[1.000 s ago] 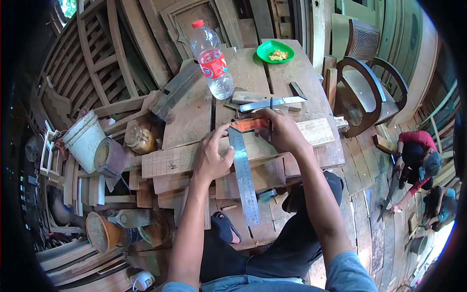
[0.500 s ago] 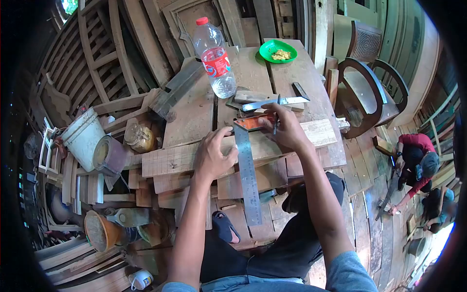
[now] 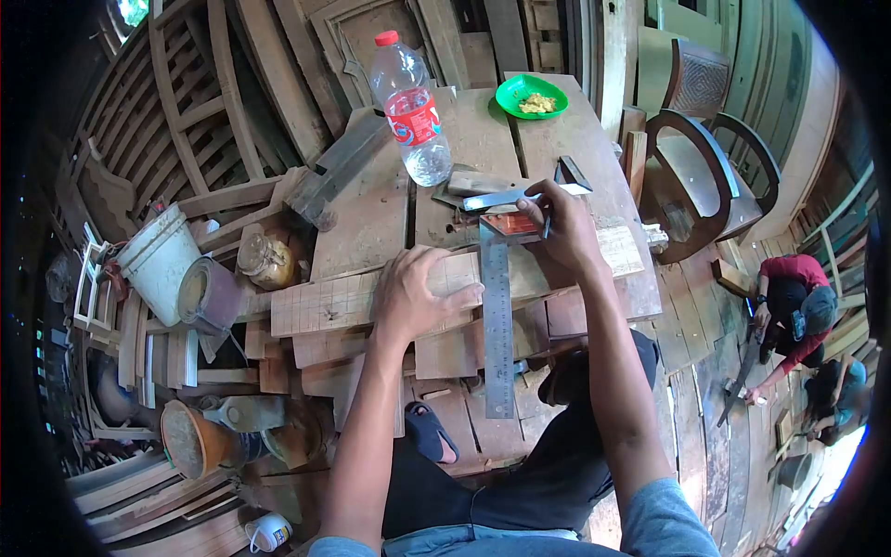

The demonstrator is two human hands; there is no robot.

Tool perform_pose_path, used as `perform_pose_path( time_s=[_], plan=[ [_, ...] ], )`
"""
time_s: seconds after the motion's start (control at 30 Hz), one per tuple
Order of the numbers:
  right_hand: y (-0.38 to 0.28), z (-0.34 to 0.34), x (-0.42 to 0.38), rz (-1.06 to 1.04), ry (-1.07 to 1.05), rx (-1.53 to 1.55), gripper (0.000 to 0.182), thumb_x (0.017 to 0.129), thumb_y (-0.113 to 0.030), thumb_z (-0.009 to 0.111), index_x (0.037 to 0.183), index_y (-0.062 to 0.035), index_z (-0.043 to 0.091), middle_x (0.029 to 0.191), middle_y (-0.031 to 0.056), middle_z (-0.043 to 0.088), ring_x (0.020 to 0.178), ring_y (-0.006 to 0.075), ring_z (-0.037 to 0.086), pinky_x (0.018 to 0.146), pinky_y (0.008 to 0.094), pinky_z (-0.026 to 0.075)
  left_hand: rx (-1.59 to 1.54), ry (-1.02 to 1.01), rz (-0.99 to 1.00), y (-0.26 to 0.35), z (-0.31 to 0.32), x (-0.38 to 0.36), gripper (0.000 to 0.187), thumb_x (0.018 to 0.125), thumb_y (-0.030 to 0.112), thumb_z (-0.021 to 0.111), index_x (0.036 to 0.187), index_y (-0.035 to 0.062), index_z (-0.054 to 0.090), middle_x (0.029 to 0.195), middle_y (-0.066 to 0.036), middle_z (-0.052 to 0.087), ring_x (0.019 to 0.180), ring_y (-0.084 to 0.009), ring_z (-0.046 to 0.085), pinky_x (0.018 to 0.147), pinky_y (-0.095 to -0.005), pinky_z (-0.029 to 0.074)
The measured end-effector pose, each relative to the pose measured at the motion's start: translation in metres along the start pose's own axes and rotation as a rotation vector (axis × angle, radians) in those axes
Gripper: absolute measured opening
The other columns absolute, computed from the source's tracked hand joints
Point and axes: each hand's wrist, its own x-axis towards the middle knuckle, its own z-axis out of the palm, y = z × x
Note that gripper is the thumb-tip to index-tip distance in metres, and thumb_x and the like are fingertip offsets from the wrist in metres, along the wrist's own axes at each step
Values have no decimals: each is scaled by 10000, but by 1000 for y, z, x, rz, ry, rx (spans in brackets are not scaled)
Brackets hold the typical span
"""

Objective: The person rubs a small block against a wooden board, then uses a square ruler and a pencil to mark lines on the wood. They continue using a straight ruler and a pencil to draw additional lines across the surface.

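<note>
My right hand (image 3: 566,223) grips the orange-brown handle of a try square (image 3: 498,325). A thin dark stick that looks like a pencil (image 3: 546,226) is also between its fingers. The square's steel blade lies across a long pale wooden board (image 3: 316,304) and reaches past its near edge. Thin marked lines cross the board's left part. My left hand (image 3: 413,292) lies on the board with fingers spread, its thumb pointing at the blade and near it. Just behind the right hand, a second square (image 3: 497,199) with a shiny blade rests on wood offcuts.
On the worktable (image 3: 580,121) stand a water bottle (image 3: 413,121) and a green dish (image 3: 509,91) with food. A white bucket (image 3: 158,265), a jar (image 3: 266,258) and an orange bucket (image 3: 190,441) are at left. A wooden chair (image 3: 701,176) and two people (image 3: 800,306) are at right.
The try square has moved right along the board with my right hand, and its blade stands straighter. My left hand has come off the square's handle area and shifted slightly right, thumb stretched out.
</note>
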Motion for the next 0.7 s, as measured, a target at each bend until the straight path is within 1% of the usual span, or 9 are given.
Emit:
perform_pose_path(
  time_s=[0.03,0.13,0.23,0.37,0.43,0.57,0.67,0.7],
  plan=[
    [3,0,0,-57,3,25,380,1100,-425,799,1249,-77,754,978,193,821,917,393,794,813,500,591,-2,-11,-6,1,-1,-1,734,782,531,1029,1257,17,809,1227,-185,802,1190,-396,767,1069,-499,588],
    [6,4,-1,-103,33,-8,318,1114,-356,791,1225,-62,745,938,172,793,863,351,773,787,463,584,16,-3,-4,2,-1,-2,765,757,533,1043,1272,20,806,1238,-178,801,1202,-391,766,1088,-495,581],
    [6,11,-2,-72,4,-111,334,1110,-394,784,1223,-81,749,997,181,819,933,395,801,814,496,599,26,-5,3,2,-1,-2,776,748,528,1049,1281,21,803,1249,-171,800,1207,-389,764,1096,-491,578],
    [1,18,-4,-104,34,-191,365,1102,-451,777,1208,-102,757,1023,186,827,971,428,802,828,529,600,34,-9,12,1,-1,-2,779,747,528,1050,1279,16,802,1250,-170,799,1205,-388,764,1095,-490,578],
    [1,19,-4,-97,39,-214,379,1102,-473,772,1201,-107,760,1023,188,829,982,439,802,826,540,599,35,-27,-6,2,-2,-2,799,744,555,1044,1281,14,803,1255,-171,800,1213,-391,761,1106,-497,570],
    [-1,22,-4,-54,64,-248,400,1097,-500,778,1193,-112,771,1017,181,831,971,434,802,812,540,599,47,-31,-48,8,-3,-1,833,742,611,1022,1287,18,808,1262,-177,802,1233,-393,754,1131,-511,551],
    [-4,24,-6,-25,76,-242,438,1087,-538,775,1178,-109,775,987,191,825,954,436,803,804,546,597,41,-43,-56,5,-1,0,836,746,659,998,1303,65,808,1257,-149,801,1245,-377,734,1162,-515,524],
    [-2,26,-5,-24,77,-253,457,1084,-552,770,1163,-102,773,976,201,819,950,440,804,803,551,596,44,-49,-54,5,-2,1,825,749,640,998,1301,57,810,1259,-154,804,1242,-383,739,1155,-514,529]
  ],
)
